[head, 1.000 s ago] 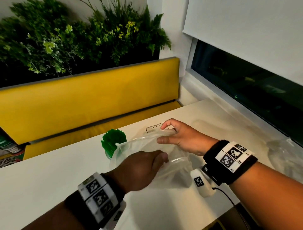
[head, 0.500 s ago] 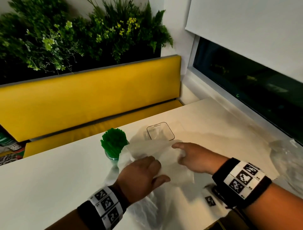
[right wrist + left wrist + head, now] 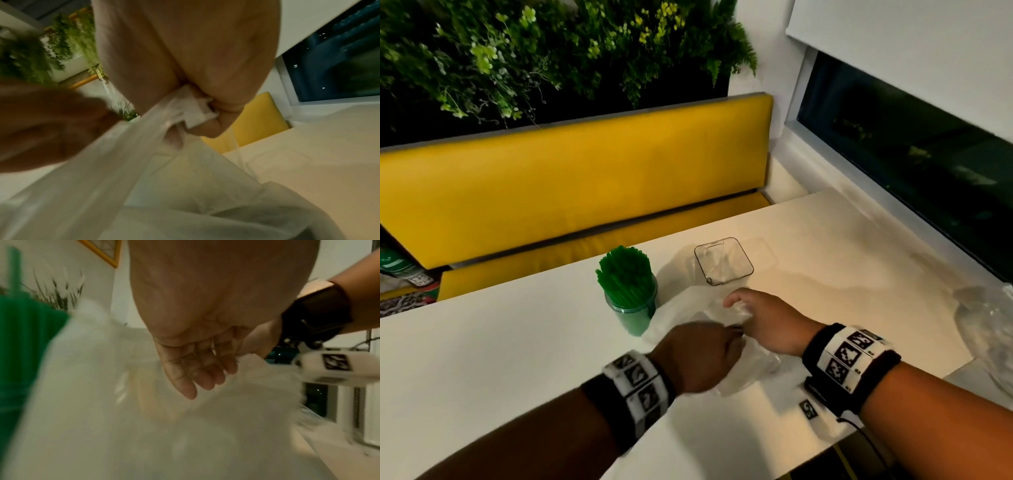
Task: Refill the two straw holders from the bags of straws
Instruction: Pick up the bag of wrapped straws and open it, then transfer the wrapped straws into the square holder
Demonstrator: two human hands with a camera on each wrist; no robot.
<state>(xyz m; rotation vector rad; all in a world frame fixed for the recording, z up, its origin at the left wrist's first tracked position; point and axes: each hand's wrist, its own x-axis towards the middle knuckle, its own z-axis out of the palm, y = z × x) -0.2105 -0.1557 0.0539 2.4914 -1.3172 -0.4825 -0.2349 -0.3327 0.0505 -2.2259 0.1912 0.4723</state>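
Note:
A round green holder (image 3: pixel 631 310) packed with green straws (image 3: pixel 625 270) stands on the white table (image 3: pixel 500 359); it shows blurred at the left of the left wrist view (image 3: pixel 24 337). Right of it sits a clear square holder (image 3: pixel 723 262) that looks empty. In front of both, a crumpled clear plastic bag (image 3: pixel 688 310) lies on the table. My right hand (image 3: pixel 760 322) pinches a fold of that bag (image 3: pixel 185 178) between thumb and fingers (image 3: pixel 209 129). My left hand (image 3: pixel 702 356) hovers over the bag (image 3: pixel 144 426) with its fingers (image 3: pixel 195 369) loosely extended. No straws are visible in the bag.
A second clear plastic bag (image 3: pixel 989 335) lies at the table's right edge by the dark window (image 3: pixel 911 154). A yellow bench (image 3: pixel 571 185) backed by plants runs behind the table. Bare tabletop spreads to the left of the green holder.
The bag, held up in both hands a second ago, now lies flat on the table. Both hands have come down and drawn close together over it.

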